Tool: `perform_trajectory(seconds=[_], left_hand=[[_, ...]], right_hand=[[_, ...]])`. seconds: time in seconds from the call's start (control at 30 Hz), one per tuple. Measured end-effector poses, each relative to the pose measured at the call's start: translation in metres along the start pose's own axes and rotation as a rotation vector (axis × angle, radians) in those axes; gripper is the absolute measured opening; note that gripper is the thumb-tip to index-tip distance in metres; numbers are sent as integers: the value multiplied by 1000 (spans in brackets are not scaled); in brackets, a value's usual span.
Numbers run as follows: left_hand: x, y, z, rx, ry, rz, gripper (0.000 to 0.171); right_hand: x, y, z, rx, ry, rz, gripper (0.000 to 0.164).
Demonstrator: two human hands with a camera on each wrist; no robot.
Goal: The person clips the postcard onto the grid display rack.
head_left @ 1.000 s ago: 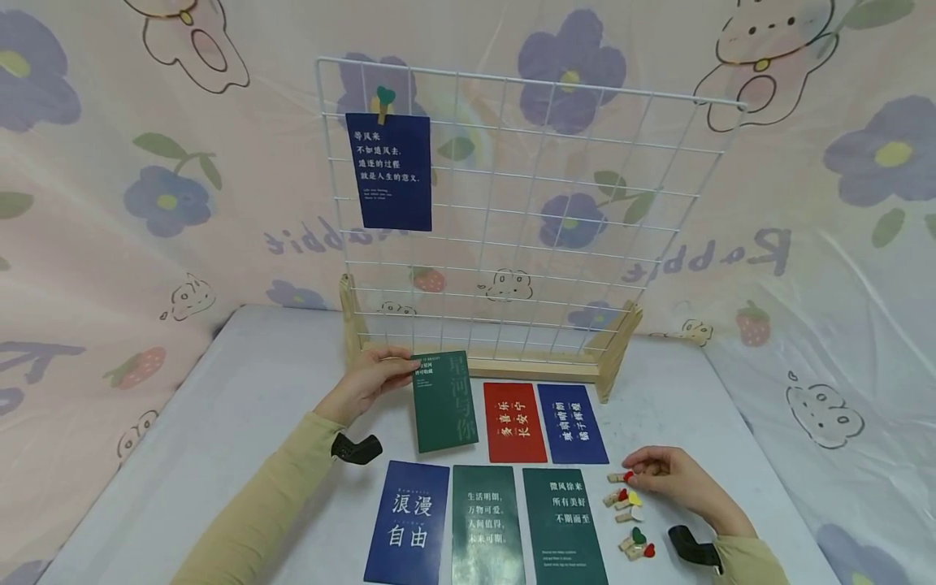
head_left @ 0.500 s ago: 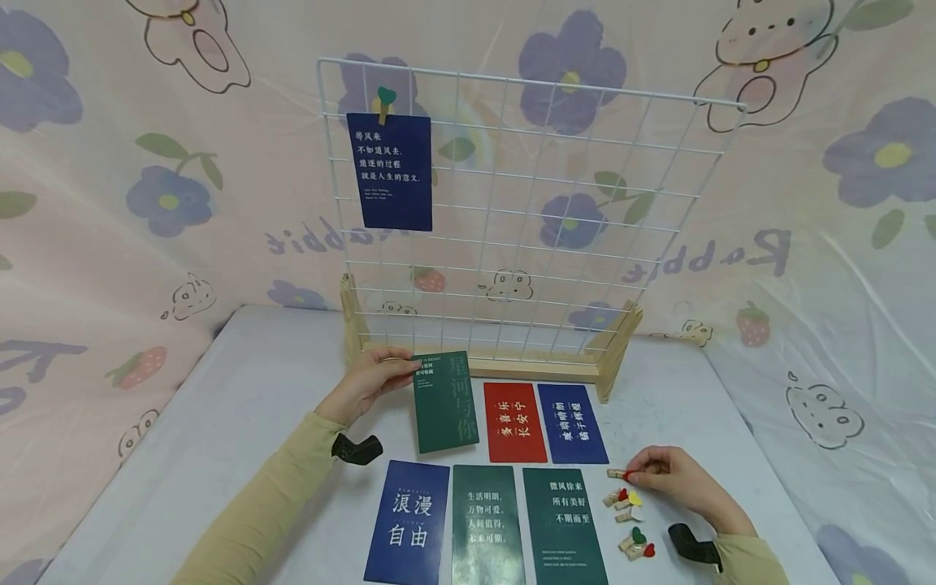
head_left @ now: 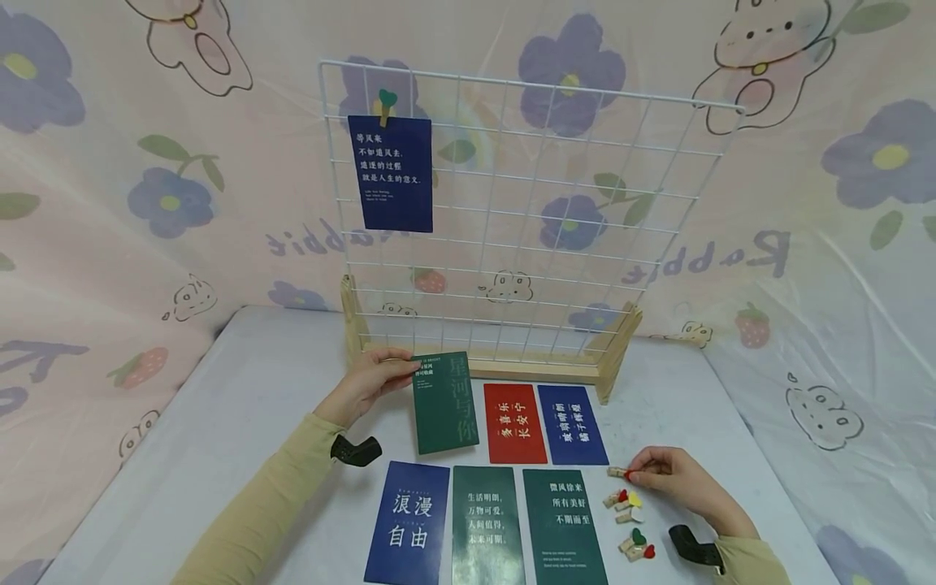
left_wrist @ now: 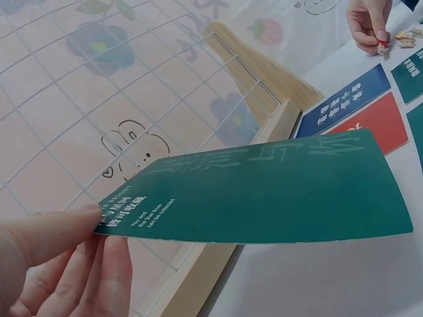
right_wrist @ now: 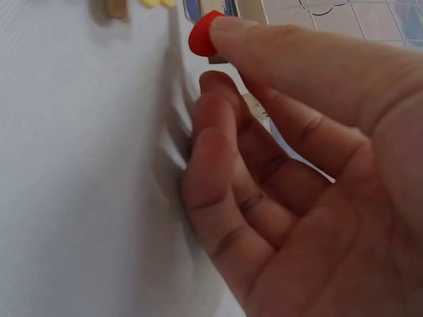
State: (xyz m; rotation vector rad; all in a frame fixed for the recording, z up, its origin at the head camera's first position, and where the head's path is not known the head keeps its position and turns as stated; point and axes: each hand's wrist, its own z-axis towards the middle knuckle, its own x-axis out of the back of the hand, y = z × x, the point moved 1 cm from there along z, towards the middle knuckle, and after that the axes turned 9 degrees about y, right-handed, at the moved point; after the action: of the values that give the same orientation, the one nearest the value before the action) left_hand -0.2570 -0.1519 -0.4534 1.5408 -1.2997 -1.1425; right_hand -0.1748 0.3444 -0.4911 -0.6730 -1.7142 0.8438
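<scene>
Head view high, forward-down — wrist views close, red clip (right_wrist: 205, 35) in all.

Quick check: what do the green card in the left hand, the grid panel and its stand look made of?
Green card: coated cardstock, probably; thin edge, smooth satin face.
Grid panel: likely metal wire, painted or plastic-coated; slim, even white bars.
Stand: seemingly matte pale wood, faintly streaked.

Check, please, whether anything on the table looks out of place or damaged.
No damage is visible. Slightly odd: the red card and the blue card beside it lie with their writing sideways, while the three front-row cards read upright. This may be only their printed layout.
</scene>
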Motion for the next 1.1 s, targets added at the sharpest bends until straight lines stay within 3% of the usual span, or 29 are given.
perform_trajectory(seconds=[0.43, 0.8, 1.1], left_hand=[[-1, 8, -6, -8, 15, -10, 19], [-2, 10, -8, -9, 14, -3, 26], [-2, 12, -8, -19, 7, -1, 34]], right_hand=[[0, -12, 8, -18, 37, 36, 26], [-3, -30, 14, 65, 114, 98, 30], [-6, -42, 20, 28, 155, 96, 33]])
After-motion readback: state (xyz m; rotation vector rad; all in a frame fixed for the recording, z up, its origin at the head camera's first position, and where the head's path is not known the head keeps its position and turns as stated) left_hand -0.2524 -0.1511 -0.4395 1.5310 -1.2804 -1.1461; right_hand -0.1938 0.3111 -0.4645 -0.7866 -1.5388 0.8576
